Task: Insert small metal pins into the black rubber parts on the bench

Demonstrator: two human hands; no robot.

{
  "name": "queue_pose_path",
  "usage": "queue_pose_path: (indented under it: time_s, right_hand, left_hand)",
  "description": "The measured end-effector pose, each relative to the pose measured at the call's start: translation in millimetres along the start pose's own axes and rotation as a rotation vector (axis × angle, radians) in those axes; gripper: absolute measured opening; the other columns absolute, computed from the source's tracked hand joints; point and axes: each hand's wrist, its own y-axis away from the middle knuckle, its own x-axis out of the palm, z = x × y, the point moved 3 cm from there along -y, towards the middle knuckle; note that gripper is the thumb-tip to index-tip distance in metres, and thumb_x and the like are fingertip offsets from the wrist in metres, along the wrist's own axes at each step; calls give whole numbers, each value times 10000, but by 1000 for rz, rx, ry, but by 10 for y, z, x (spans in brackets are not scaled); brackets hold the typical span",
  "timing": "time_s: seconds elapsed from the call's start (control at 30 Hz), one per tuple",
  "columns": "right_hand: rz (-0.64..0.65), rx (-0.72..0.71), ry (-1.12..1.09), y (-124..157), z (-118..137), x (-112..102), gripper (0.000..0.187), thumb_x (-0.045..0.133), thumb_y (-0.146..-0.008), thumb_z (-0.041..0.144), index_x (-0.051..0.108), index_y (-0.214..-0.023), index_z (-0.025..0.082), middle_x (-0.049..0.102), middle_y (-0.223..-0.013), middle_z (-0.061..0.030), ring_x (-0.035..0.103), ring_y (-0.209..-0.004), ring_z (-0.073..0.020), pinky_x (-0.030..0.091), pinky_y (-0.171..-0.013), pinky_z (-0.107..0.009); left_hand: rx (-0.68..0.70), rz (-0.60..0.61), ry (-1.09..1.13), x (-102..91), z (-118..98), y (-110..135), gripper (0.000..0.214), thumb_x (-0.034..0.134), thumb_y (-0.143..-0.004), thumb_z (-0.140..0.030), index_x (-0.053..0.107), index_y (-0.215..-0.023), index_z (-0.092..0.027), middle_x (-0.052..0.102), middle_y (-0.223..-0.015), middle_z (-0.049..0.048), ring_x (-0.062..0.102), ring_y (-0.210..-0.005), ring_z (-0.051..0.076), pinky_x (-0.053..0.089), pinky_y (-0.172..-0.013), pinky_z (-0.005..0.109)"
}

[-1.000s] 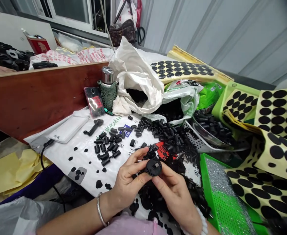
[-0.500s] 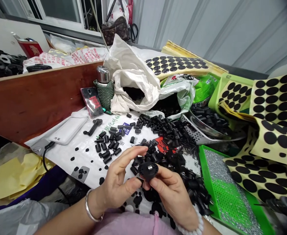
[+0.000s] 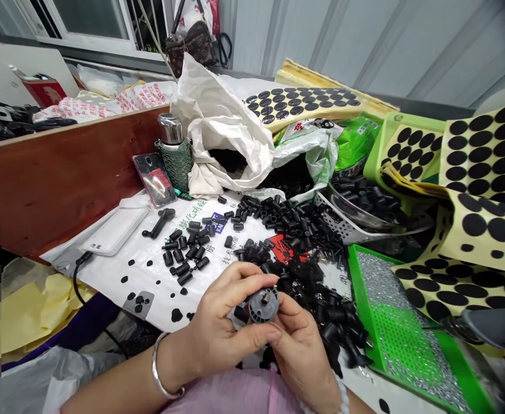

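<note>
Both my hands meet low in the middle of the view around a small round black plastic part (image 3: 263,304) with a metal piece at its centre. My left hand (image 3: 222,322) curls its fingers over the top and left of the part, a silver bangle on the wrist. My right hand (image 3: 302,345) pinches the part from the right and below. Just beyond the hands lies a heap of small black plastic sleeves (image 3: 304,253) on a printed white sack (image 3: 149,270). A smaller group of black sleeves (image 3: 187,253) lies to the left.
A green tray (image 3: 364,345) of tiny metal pieces sits at the right. Yellow sheets of black round pads (image 3: 485,167) lie beyond it. A white bag (image 3: 230,132), a flask (image 3: 172,149), a phone (image 3: 154,179), a white power bank (image 3: 114,230) and a wooden board (image 3: 62,172) stand behind and left.
The hands have drawn closer to my body and lower in view. The round part has been turned, and its metal centre faces me more squarely now.
</note>
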Motion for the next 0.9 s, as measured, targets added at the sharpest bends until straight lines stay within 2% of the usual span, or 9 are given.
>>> queue_pose_path:
  time_s: [0.13,0.3,0.4,0.5,0.57,0.7,0.9]
  right_hand:
    - [-83,-42,26,37,-12,-21,215,649,-771,311,602,-970,243,588,-768,13,530,-679,-76,443,-635,-162]
    - [-124,-81,91,64,43,-13,177,639,-778,258,585,-944,234,598,-754,12,549,-666,-75,457,-621,-152]
    - [-140,-99,130,100,66,-20,177,632,-780,239,571,-945,234,607,-764,8,559,-656,-78,466,-611,-157]
    - [-163,-125,170,136,73,-48,192,624,-781,205,558,-960,231,609,-778,3,564,-662,-82,469,-611,-159]
    - [-172,-148,193,146,78,-68,199,624,-776,202,553,-962,223,604,-780,-5,565,-669,-92,474,-614,-170]
    - [-180,-198,219,136,90,-99,214,649,-740,243,558,-931,212,586,-818,-21,569,-702,-120,489,-634,-202]
    - [-198,-191,238,145,72,-127,221,641,-739,223,525,-927,227,569,-809,-1,558,-684,-108,489,-613,-195]
  left_hand:
    - [-90,-72,-50,87,11,29,407,652,-749,-222,549,-1140,-171,499,-1014,83,506,-956,190,433,-844,291]
    - [-165,-83,-9,122,39,67,403,679,-717,-243,528,-1086,-189,512,-1017,62,508,-954,185,431,-842,285]
    - [-156,-31,11,118,16,69,438,678,-714,-263,510,-1112,-192,517,-1032,65,507,-962,193,429,-853,298]
    - [-137,23,-18,112,-5,76,384,593,-787,-238,504,-1159,-192,519,-1058,82,495,-1010,208,415,-883,324]
    - [-116,22,-62,112,-8,82,380,582,-802,-233,504,-1173,-195,523,-1057,90,496,-1011,213,416,-879,331]
    - [-60,-20,-136,144,-6,71,520,698,-711,-334,513,-1172,-180,533,-1003,97,511,-938,219,447,-814,331]
    - [-3,-17,-186,201,-25,17,474,673,-728,-368,544,-1123,-141,524,-934,98,521,-882,206,473,-749,310]
